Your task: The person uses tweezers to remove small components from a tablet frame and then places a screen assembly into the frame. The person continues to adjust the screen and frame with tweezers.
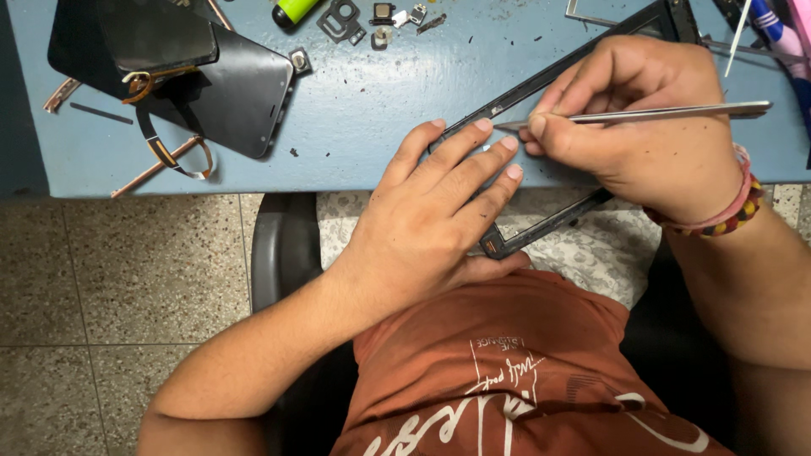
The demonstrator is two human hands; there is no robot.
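Note:
My left hand (439, 211) lies flat on a black rectangular phone frame (557, 72), pinning its near end against the edge of the blue table (372, 127). The frame's lower corner (507, 245) sticks out past the table edge under my palm. My right hand (650, 127) grips a thin metal tool (659, 112), held like a pen. Its pointed tip touches the frame's long edge just beside my left fingertips. A beaded band is on my right wrist.
A black phone back panel (228, 93) and a dark screen part (156, 34) with flex cables lie at the table's left. Small loose parts (372, 21) and a green-yellow cylinder (291, 10) sit at the top. More tools (773, 25) rest at the right. Speckled floor lies below.

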